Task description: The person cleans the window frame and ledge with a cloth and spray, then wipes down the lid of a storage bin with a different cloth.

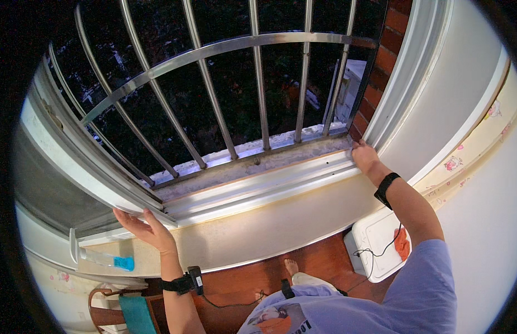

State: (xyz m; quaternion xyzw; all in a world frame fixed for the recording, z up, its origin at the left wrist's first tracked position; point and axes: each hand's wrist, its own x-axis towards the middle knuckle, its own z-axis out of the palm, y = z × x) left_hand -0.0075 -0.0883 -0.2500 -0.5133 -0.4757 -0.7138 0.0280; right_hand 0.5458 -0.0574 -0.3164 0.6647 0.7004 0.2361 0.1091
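My left hand (pixel 147 231) is at the lower end of the white sliding window frame (pixel 104 183), thumb raised and fingers spread along its edge; how firmly it touches is unclear. At the far right end of the white window track (pixel 258 181), my right hand (pixel 364 155) rests by the brick reveal, with its fingers bent; whether something is between them cannot be seen. The track lies bare between the hands. Beyond it stand metal window bars (pixel 260 92) on a rough outer ledge (pixel 258 163). Both wrists wear black straps.
A clear bottle with a blue cap (pixel 124 263) lies on the inner sill (pixel 275 217) at left. Below are a wooden chair (pixel 106 315) with a teal cloth (pixel 137 313) and, at right, a white lidded bin (pixel 377 256) bearing an orange cloth (pixel 402 245). Black cables hang from the straps.
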